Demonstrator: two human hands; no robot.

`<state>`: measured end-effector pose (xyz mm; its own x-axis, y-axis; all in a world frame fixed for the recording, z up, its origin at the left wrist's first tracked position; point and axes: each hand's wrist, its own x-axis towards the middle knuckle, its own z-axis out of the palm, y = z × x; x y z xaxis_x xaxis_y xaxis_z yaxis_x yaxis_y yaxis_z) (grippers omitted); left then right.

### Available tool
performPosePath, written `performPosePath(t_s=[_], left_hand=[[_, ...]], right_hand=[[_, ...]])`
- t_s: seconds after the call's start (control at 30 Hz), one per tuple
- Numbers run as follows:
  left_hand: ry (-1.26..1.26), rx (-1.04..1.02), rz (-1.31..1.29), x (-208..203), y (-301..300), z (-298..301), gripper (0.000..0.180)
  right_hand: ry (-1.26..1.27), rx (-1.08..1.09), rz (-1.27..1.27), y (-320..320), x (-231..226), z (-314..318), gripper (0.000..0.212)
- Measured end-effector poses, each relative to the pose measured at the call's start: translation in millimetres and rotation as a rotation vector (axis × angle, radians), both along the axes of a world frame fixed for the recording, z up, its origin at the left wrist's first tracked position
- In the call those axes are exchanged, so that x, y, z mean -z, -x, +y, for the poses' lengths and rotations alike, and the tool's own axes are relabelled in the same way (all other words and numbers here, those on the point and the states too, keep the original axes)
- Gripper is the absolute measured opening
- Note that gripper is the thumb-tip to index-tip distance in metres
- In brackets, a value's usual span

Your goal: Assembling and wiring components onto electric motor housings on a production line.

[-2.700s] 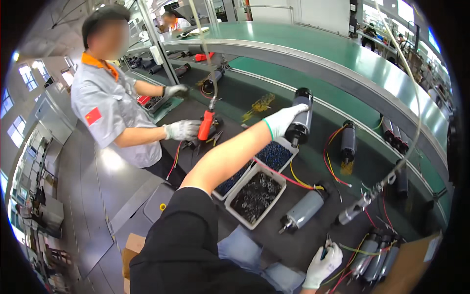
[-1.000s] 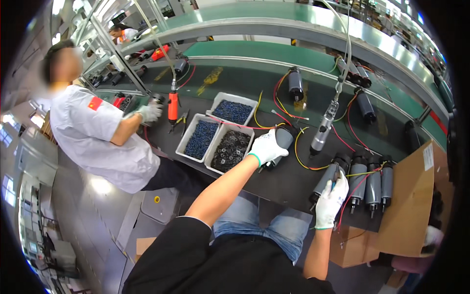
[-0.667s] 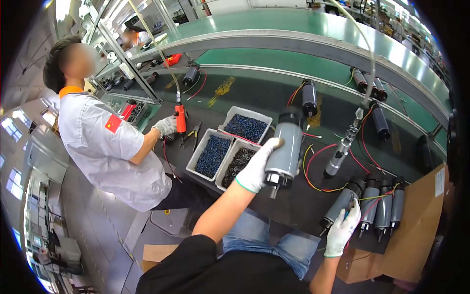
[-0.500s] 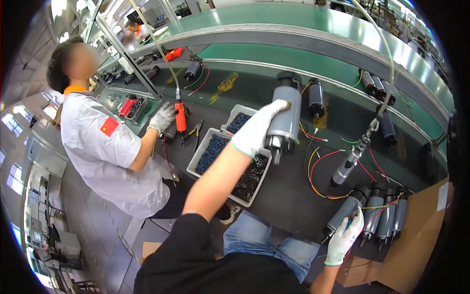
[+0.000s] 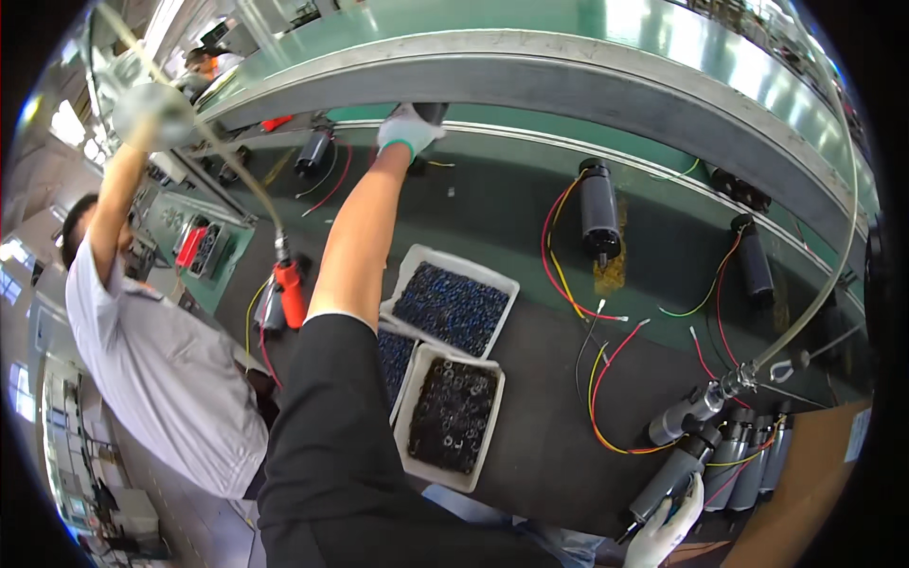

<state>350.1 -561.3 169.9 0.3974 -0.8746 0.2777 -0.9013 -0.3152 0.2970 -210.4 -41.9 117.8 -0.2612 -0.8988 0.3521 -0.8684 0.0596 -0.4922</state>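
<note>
My left arm stretches far forward, and its white-gloved hand (image 5: 407, 133) is closed at a motor (image 5: 432, 112) just under the shelf beam. Only the dark end of that motor shows; the glove and the beam hide the rest. At the lower right my right gloved hand (image 5: 667, 532) is closed around the lower side of a grey cylindrical motor (image 5: 670, 481), which lies tilted on the bench. A hanging power screwdriver (image 5: 686, 415) touches or nearly touches that motor's upper end. Red and yellow wires (image 5: 598, 417) trail leftward from it.
Several motors (image 5: 748, 464) stand beside a cardboard box (image 5: 805, 488). White bins (image 5: 453, 417) of small parts sit mid-bench. Another motor (image 5: 599, 208) lies on the belt under the metal beam (image 5: 568, 80). A co-worker (image 5: 156, 379) stands left, near a red hanging screwdriver (image 5: 289, 293).
My left hand has carried the motor forward and left, under the beam. My right hand stays at its motor. The co-worker's arm has risen, and my view has shifted.
</note>
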Motion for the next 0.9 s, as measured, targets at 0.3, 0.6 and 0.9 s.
performPosePath(t_s=[0.3,0.6,0.9], left_hand=[[-0.265,-0.131,-0.208,92,-51,-5,0.085],[-0.242,0.517,-0.399,-6,113,86,0.066],[0.01,0.827,-0.189,-24,281,385,0.055]], right_hand=[[-0.106,0.018,0.063,6,6,5,0.051],[-0.143,0.06,-0.12,13,-2,6,0.054],[0.031,-0.117,0.0,46,41,-6,0.036]])
